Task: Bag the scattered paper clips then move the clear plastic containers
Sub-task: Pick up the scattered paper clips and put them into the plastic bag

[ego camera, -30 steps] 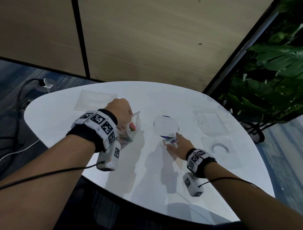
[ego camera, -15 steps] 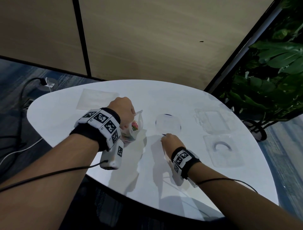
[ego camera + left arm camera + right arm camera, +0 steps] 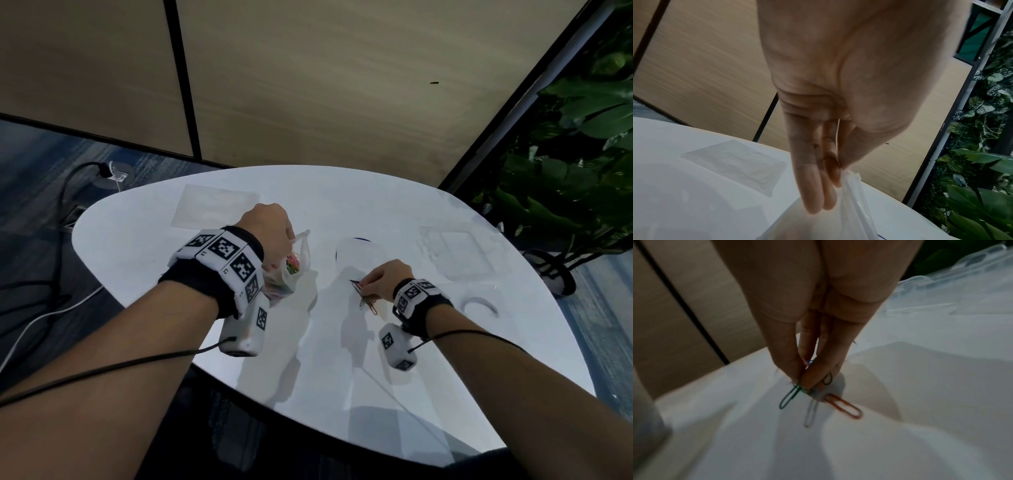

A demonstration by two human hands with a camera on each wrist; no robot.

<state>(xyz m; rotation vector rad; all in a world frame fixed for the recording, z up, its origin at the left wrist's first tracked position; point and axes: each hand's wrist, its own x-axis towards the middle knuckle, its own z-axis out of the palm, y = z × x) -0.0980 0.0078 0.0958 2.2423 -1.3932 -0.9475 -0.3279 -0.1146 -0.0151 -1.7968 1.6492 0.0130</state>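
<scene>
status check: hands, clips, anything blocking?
Left hand holds bag open. Right hand pinches paper clips at table. Path looks clear.

A white rounded table (image 3: 239, 394) carries the things. At its far left lies a flat clear bag (image 3: 214, 210). Near the middle sits a round clear lid (image 3: 354, 255), with a few coloured paper clips (image 3: 368, 303) loose on the surface just in front of it. Toward the right lie two clear plastic containers (image 3: 459, 253), one nearer (image 3: 479, 306).
</scene>
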